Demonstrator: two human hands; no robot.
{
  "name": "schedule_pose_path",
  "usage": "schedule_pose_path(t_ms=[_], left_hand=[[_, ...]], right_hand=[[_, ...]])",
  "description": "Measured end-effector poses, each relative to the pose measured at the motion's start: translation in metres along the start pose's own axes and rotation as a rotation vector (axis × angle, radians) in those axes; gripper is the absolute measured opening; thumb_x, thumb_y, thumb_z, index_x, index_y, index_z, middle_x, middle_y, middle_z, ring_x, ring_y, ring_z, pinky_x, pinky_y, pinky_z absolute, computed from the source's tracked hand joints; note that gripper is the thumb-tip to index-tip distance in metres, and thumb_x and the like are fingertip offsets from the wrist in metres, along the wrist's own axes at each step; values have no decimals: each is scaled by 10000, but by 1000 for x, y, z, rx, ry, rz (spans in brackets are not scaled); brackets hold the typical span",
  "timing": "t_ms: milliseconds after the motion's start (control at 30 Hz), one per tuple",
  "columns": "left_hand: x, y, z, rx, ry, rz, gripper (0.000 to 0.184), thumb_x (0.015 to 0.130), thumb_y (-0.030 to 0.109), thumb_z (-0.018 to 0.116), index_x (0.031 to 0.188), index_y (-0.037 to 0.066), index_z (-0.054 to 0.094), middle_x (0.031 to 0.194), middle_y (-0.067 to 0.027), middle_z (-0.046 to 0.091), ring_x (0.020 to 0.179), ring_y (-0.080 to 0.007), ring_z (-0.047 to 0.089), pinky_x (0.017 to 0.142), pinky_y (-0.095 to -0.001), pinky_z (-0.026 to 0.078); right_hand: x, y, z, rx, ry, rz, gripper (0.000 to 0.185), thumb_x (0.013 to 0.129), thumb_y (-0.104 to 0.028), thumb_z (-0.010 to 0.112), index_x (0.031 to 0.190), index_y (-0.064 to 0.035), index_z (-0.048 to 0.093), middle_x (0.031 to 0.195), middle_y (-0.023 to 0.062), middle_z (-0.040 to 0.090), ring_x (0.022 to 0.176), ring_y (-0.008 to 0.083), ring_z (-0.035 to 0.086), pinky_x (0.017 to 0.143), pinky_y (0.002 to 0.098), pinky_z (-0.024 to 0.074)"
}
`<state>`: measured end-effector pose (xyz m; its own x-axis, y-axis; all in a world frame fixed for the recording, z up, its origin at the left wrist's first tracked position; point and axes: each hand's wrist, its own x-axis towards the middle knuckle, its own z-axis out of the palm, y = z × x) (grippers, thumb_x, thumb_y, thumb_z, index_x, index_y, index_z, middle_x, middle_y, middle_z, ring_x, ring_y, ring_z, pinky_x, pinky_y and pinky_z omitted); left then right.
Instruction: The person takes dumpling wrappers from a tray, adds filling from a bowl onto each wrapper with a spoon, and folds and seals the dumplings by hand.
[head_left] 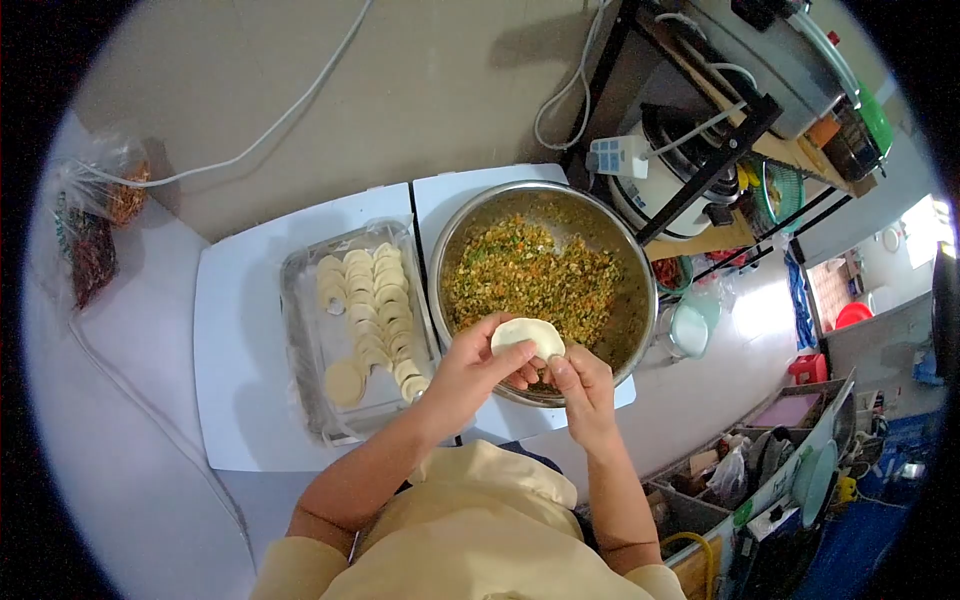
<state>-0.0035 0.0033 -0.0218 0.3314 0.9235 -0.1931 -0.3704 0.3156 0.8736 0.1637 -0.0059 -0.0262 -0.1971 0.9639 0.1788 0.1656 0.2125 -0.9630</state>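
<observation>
A round, pale dumpling wrapper [527, 336] is held above the near side of a large steel bowl [640, 345]. My left hand [480, 362] is closed on the wrapper, its thumb lying across the near edge and its fingers underneath. At the wrapper's right edge, my right hand [585, 388] pinches with thumb and fingers; the exact contact is partly hidden. Chopped, mixed filling [535, 280] in orange, green and yellow lies in the bowl. Left of it, a metal tray [312, 400] lined with clear plastic holds overlapping rows of dough rounds [362, 300].
The bowl and tray rest on white tables [240, 340] against a wall. A black-framed rack [740, 150] with a cooker and a power strip [617, 157] stands at the right. Plastic bags [95, 230] hang at the left. Crates of items [720, 470] sit lower right.
</observation>
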Motion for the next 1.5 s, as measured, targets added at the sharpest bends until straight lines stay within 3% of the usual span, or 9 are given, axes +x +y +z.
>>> schedule_pose_path(t_ms=[400,500,633,767,900,1067,1167,1233,1500], left_hand=[[-1,-10,-19,136,-83,-63,400,861,35,578,1211,79,388,921,-81,619,755,-123,602,662,-256,490],[-2,-18,-18,711,56,173,450,781,29,594,1198,70,428,924,-158,622,797,-302,635,692,-398,497],[-3,-34,-15,891,211,215,457,776,-18,503,1217,65,420,923,-258,597,872,-443,578,740,-497,456],[-5,-45,-18,835,351,249,450,800,-66,446,1225,70,391,962,-226,601,915,-380,605,767,-433,482],[-2,-67,-37,335,460,276,344,830,-86,446,1144,53,472,969,-87,610,948,-171,604,769,-287,492],[-38,-66,-81,91,497,236,384,784,-127,408,1092,77,514,914,-70,616,787,-150,607,679,-271,486],[-62,-88,-124,300,737,201,299,779,-91,454,1032,57,513,936,-85,624,757,-226,634,652,-326,499],[-75,-90,-136,949,973,40,214,756,-18,535,956,58,512,929,-84,612,793,-295,606,686,-393,468],[-75,-98,-144,1420,957,46,248,681,50,635,899,77,521,870,-67,549,890,-285,506,781,-403,362]], right_hand=[[8,0,13,-146,30,61,167,897,-113,535,955,14,625,777,122,632,653,173,602,609,290,463],[9,1,23,-435,10,50,156,883,-84,538,982,-6,630,797,166,631,657,276,610,612,308,473],[8,8,40,-514,61,-67,171,899,-49,514,1007,29,621,808,156,637,667,182,595,640,287,475],[1,24,55,-681,26,-285,331,825,-42,556,1152,9,552,774,160,611,632,328,576,566,389,454],[-7,30,76,-834,10,-448,474,774,1,579,1241,7,501,691,121,568,560,276,529,540,381,429],[-16,22,77,-665,-78,-381,477,783,-33,591,1252,-24,506,678,131,565,539,281,500,534,376,420],[-19,15,58,-589,-63,-141,388,816,-35,576,1203,-50,553,690,141,585,574,262,540,560,347,444],[-21,14,48,-511,-6,-64,367,827,-32,568,1194,-41,557,717,143,598,583,244,551,561,335,452],[-24,14,20,-325,122,60,272,901,-57,500,1154,-9,584,792,66,596,590,93,496,533,237,423]])
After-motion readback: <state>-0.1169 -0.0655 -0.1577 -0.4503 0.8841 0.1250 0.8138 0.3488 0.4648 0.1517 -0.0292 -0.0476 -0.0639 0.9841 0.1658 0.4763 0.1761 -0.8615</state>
